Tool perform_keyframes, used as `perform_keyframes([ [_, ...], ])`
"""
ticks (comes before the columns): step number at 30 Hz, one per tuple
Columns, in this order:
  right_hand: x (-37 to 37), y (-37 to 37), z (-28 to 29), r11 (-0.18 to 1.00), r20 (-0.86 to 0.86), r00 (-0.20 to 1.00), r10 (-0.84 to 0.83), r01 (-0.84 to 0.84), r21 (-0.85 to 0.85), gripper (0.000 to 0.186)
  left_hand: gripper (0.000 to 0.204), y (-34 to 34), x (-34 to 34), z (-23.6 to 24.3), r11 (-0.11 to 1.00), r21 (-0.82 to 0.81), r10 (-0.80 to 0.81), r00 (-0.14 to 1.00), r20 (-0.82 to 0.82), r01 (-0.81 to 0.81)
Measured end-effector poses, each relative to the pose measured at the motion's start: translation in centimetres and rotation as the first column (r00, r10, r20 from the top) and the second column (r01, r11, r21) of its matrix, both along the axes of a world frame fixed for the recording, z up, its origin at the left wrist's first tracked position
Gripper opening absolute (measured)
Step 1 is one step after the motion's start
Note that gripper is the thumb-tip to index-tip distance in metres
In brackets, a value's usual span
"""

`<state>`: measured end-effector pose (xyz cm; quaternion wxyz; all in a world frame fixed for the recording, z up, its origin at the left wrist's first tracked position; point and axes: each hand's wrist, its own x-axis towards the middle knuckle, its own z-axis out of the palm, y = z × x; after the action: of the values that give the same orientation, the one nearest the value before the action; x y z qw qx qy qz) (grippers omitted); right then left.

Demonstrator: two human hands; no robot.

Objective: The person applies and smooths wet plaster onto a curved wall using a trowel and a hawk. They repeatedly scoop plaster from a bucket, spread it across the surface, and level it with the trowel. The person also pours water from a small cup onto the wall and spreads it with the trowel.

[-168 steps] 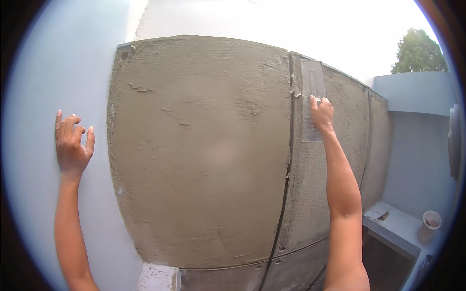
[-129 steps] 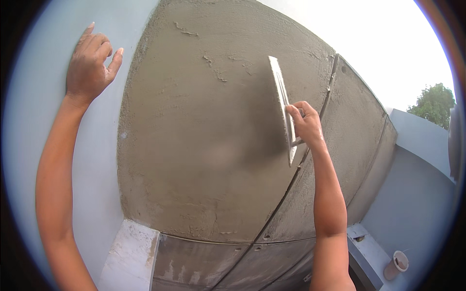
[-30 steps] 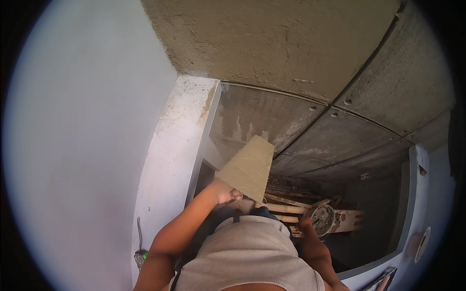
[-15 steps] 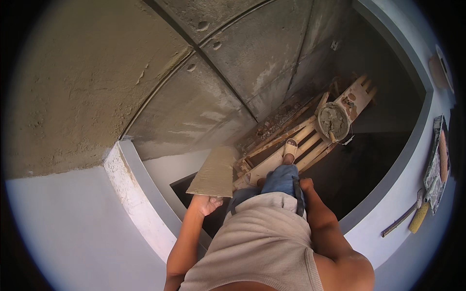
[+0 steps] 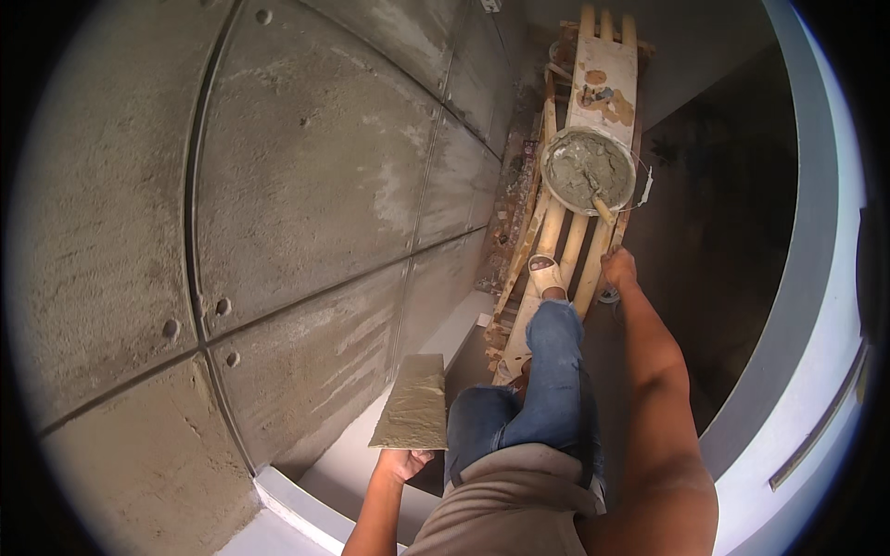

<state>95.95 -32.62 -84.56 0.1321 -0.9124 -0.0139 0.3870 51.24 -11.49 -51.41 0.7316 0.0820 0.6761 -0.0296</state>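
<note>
My left hand (image 5: 408, 462) is closed underneath a plasterer's hawk (image 5: 409, 403), a flat board coated with wet grey mortar; its handle is hidden. Ahead of my body a round bucket (image 5: 547, 167) of grey mortar stands on a plank walkway. A tool with a wooden handle (image 5: 603, 211), probably a trowel, is stuck in the mortar, its handle leaning over the near rim. My right arm is stretched forward. Just short of that handle, and apart from it, my right hand (image 5: 619, 267) has its fingers curled with nothing visible in them.
I stand on a narrow scaffold of pale poles (image 5: 573, 243) and boards. On the left rises a grooved concrete wall (image 5: 315, 167). A dark drop (image 5: 714, 241) lies to the right, edged by a curved grey-white frame (image 5: 788, 306). A white ledge (image 5: 297, 505) is at lower left.
My view has swung toward the bucket and scaffold. My right hand has moved from beside my thigh forward to near the bucket. My left hand still holds the loaded hawk.
</note>
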Motion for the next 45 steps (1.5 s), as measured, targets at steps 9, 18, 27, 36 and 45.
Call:
perform_keyframes([
  [9,9.3,8.4,-9.9,0.927,0.201,0.925,0.324,-0.267,-0.266,0.035,0.042,4.6,10.3,-12.9,0.971,0.031,-0.235,0.969,-0.071,0.238],
  [18,13.1,11.2,-13.9,0.890,-0.072,0.944,0.323,-0.329,-0.317,0.032,0.045,6.1,19.1,-25.0,0.930,0.062,-0.365,0.929,0.055,0.362],
  [27,14.8,7.2,-5.5,0.890,-0.006,0.904,0.427,-0.421,-0.173,0.034,0.045,6.9,26.7,-26.7,0.898,0.096,-0.425,0.903,-0.058,0.429],
  [36,13.1,11.0,-12.5,0.927,-0.042,0.929,0.368,-0.370,-0.053,0.035,0.040,8.7,28.0,-30.6,0.827,0.220,-0.533,0.846,0.015,0.517],
  [45,10.6,15.9,-16.6,0.835,-0.411,0.816,-0.405,0.514,0.197,0.037,0.044,9.7,29.9,-33.5,0.848,0.251,-0.461,0.883,-0.086,0.467],
])
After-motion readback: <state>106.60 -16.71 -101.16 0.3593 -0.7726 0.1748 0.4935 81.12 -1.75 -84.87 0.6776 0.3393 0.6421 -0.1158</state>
